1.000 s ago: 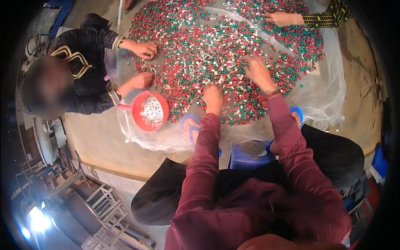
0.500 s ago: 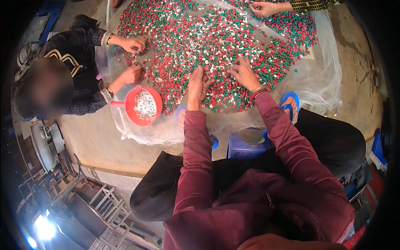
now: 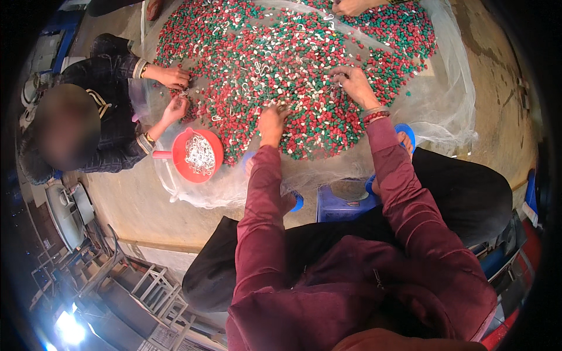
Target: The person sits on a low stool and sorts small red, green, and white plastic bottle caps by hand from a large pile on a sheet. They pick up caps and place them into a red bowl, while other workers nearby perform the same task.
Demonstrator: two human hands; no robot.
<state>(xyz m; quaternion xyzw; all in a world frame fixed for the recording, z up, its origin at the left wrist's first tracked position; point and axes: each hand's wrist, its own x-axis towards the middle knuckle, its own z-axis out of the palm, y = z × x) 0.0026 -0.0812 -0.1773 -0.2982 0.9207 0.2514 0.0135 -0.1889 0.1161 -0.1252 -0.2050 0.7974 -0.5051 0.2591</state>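
A wide heap (image 3: pixel 310 131) of small red, green and white pieces is spread over a clear sheet (image 3: pixel 453 108) on the floor (image 3: pixel 137 202); the sheet is extended beyond the heap's rim, probably so that strays are caught. The left hand (image 3: pixel 271 125) is set down at the heap's near part, its fingers bent and partly closed; whether a piece is gripped cannot be told. The right hand (image 3: pixel 357 88) is placed over the heap farther out and to the right, fingers half curled and thumb near them; any piece held there cannot be made out. With the hands set apart like this, separate patches can seemingly be reached without crossing. White hooks (image 3: pixel 200 153) are gathered in a red bowl (image 3: pixel 178 157), which is stood beside the heap's near left edge, its handle (image 3: pixel 162 154) pointed away, presumably so that the heap is left unobstructed. At the heap's left edge, a co-worker's two hands (image 3: pixel 175 109) are held close together; what is held is too small to tell.
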